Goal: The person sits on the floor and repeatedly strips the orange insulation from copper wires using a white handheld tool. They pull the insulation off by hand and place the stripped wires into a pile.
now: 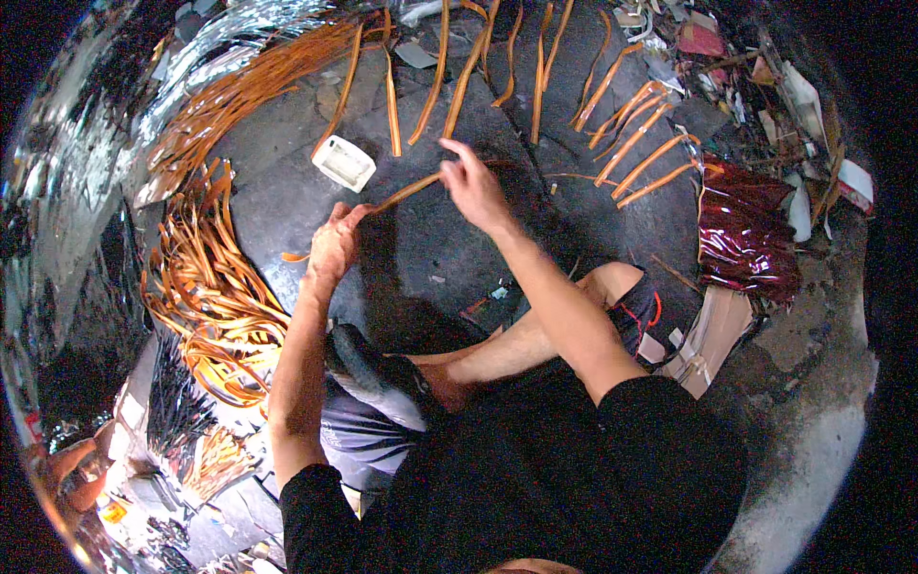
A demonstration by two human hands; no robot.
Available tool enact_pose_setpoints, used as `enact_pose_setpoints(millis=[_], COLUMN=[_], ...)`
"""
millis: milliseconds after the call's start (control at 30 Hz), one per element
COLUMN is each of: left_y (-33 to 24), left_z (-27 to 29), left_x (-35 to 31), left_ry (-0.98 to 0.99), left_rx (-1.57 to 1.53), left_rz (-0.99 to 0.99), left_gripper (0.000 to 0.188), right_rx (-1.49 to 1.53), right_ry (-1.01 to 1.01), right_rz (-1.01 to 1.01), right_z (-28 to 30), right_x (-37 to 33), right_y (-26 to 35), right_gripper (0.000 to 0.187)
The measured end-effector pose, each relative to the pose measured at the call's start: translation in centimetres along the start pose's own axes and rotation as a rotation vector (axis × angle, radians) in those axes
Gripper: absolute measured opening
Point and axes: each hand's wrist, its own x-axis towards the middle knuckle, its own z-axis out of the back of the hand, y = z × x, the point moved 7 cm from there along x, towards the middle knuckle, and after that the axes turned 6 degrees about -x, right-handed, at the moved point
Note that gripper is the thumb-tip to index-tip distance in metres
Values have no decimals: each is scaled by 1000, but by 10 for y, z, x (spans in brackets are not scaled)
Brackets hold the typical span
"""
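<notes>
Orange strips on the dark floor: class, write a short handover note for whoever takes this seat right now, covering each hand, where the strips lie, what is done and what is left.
Left hand and right hand hold one orange strip between them, above the dark floor.
Done: single strips laid out in a fan ahead.
Left: a tangled heap of strips at the left.
A white tray sits near the left hand.

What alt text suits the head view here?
Seated on a dark floor, a person holds an orange strip between left hand and right hand. More strips fan out ahead; a tangled pile lies left.
</notes>
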Motion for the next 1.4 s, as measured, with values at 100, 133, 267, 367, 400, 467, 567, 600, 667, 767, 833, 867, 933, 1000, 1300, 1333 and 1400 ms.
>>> enact_pose_setpoints(millis=[100,133,267,367,400,467,567,600,667,767,833,867,933,1000,1300,1333,1400], left_y=[-3,-4,-7,3,6,7,28,47,96,133,135,150,188,185,156,163,132], left_z=[4,5,7,3,3,7,20,18,13,21,34,37,39,44,64,51,55], left_x=[-6,-8,-9,-8,-7,-3,-8,-13,-29,-44,-55,-68,-97,-101,-77,-75,-69], left_ry=[19,23,29,-42,-41,-37,4,63,167,203,194,173,111,131,-48,-70,-61], left_rx=[45,57,59,80,16,-114,-328,-473,-765,-742,-612,-733,-982,-916,-586,-642,-692], left_rz=[19,28,21,-44,-88,-171,-20,77,280,363,376,418,490,551,273,159,169], left_gripper=[48,49,49,48,45,40,27,22,17,15,13,13,14,13,35,32,24], right_rx=[442,441,448,337,291,149,-10,-58,-147,-263,-386,-439,-448,-477,-453,-412,-235], right_ry=[225,245,341,400,428,473,536,553,619,550,569,586,706,771,858,866,719], right_rz=[-447,-444,-473,-534,-559,-543,-451,-405,-314,-11,63,117,137,122,426,485,539], right_z=[-1,-2,-10,-16,-19,-31,-58,-73,-103,-152,-181,-198,-223,-227,-309,-301,-255], right_x=[-45,-52,-60,-65,-66,-65,-67,-67,-67,-69,-73,-76,-86,-87,-86,-91,-91], right_y=[-30,-32,-38,-42,-44,-39,-21,-15,-1,14,14,22,52,70,108,118,106], right_gripper=[56,59,64,64,65,64,62,61,63,66,68,69,75,82,57,51,44])
